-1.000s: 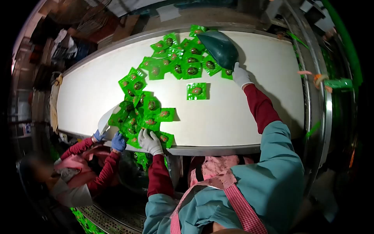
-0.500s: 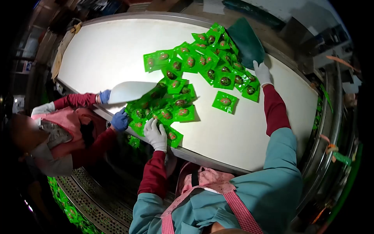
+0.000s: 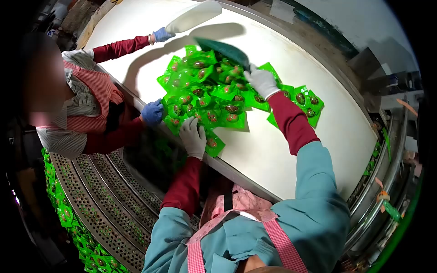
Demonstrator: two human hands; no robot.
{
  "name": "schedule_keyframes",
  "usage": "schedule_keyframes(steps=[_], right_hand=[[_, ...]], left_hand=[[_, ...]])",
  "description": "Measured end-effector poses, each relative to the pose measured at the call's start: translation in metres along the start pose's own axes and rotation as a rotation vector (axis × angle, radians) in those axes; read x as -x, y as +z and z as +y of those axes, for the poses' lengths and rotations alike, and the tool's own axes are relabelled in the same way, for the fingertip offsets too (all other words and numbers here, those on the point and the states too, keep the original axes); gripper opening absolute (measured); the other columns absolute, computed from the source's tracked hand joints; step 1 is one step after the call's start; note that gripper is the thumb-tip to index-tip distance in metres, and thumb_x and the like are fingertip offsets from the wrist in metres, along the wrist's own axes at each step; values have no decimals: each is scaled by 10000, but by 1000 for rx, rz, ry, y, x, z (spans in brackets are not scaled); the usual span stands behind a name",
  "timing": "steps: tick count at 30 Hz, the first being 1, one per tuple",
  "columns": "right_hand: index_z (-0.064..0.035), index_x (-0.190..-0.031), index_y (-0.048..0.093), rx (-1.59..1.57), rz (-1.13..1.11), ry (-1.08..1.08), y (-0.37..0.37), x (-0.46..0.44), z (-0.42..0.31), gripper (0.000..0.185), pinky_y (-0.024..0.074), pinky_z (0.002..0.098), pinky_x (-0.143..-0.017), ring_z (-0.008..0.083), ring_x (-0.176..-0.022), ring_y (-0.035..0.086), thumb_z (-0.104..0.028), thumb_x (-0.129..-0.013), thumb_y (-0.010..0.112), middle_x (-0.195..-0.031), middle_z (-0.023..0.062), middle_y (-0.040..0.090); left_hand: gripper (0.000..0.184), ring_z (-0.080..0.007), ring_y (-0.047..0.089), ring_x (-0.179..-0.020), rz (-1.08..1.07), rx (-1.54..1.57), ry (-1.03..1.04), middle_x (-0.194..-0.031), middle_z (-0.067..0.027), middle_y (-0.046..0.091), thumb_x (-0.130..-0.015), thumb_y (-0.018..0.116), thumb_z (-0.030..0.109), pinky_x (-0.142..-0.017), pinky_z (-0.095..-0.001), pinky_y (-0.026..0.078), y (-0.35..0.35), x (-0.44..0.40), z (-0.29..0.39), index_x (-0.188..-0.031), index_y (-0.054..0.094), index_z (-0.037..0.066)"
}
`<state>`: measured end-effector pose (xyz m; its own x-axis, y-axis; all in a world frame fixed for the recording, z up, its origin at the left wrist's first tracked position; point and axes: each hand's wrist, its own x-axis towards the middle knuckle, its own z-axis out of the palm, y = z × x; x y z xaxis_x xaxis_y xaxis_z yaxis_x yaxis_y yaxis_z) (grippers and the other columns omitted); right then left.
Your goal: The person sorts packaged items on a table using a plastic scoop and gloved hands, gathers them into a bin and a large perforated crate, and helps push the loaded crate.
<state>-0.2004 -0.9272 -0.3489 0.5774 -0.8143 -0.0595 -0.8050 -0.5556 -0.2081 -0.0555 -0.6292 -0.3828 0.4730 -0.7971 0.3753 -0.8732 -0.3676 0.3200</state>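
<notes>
A heap of shiny green sealed packets, each showing a dark, reddish, egg-shaped item, lies on the white tabletop. My gloved right hand grips the near end of a dark green plastic scoop, which is tilted over the far side of the heap. At the heap's near edge, my gloved left hand rests against the packets with its fingers stretched forward; its fingertips touch them. Several more packets lie to the right, partly behind my right forearm.
On the left, a co-worker in blue gloves holds a pale scoop over the table's far left; their other hand is by the heap. A perforated metal conveyor curves below, with green packets along its outer side. Metal rails run at right.
My right hand has swept the green scoop leftward, and the packets are bunched closer to my left hand. The co-worker's pale scoop has lifted away from the heap. The view has shifted.
</notes>
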Motion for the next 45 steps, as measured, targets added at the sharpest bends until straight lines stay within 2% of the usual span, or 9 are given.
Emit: schedule_keyframes(steps=[7,10,14,18,22,24,25,36,45], right_hand=[[-83,-940,516,-9,352,-226,-16,133,50,155,490,429,-469,289,-588,641,-223,-878,540,-734,94,640],[-47,-973,537,404,228,215,1,192,158,413,493,442,-479,333,-562,634,-451,-946,453,-636,156,626],[90,-984,579,11,396,733,2,247,252,623,506,513,-660,449,-763,637,-517,-936,445,-776,289,644],[77,-725,610,-367,362,654,8,231,199,628,470,535,-758,493,-844,606,-509,-913,484,-806,325,628],[-84,-1043,596,283,153,2,47,190,146,217,515,455,-567,357,-637,621,-225,-969,450,-730,177,603],[-26,-841,640,17,-36,364,34,171,90,549,531,488,-652,389,-733,658,-464,-988,344,-751,210,653],[-18,-964,618,165,-81,108,54,166,92,538,533,483,-641,388,-738,661,-499,-967,377,-726,211,652],[-51,-1000,460,194,104,3,-2,278,-14,234,510,425,-499,310,-618,650,-214,-868,563,-756,113,640],[10,-1076,523,-233,-66,370,61,398,38,402,470,454,-503,357,-572,615,-361,-927,561,-685,197,615]], left_hand=[[328,-339,487,-1130,51,41,16,-1202,-112,543,-814,619,162,-969,-472,395,2,4,-9,-1122,581,55],[322,-347,489,-1118,74,56,17,-1200,-109,538,-819,619,161,-967,-475,398,3,3,-9,-1124,574,67],[305,-335,487,-1112,124,73,67,-1189,-116,545,-824,625,163,-962,-452,388,6,4,-11,-1108,577,65],[312,-333,499,-1109,116,112,55,-1178,-120,557,-815,634,164,-959,-451,391,2,3,-8,-1107,577,68],[326,-333,521,-1094,154,142,67,-1163,-131,579,-807,643,166,-959,-448,394,2,3,-7,-1109,577,64],[338,-338,526,-1093,174,163,71,-1168,-139,582,-801,647,166,-960,-449,397,1,2,-9,-1112,585,49],[338,-338,526,-1093,182,164,67,-1168,-139,582,-801,647,166,-960,-449,397,2,2,-11,-1112,585,49],[366,-361,526,-1108,200,186,-3,-1214,-164,561,-854,605,204,-925,-457,440,2,7,-8,-1172,566,27],[376,-329,450,-1172,-111,490,264,-1257,-134,497,-872,579,253,-996,-416,379,17,6,-7,-1208,514,97]])
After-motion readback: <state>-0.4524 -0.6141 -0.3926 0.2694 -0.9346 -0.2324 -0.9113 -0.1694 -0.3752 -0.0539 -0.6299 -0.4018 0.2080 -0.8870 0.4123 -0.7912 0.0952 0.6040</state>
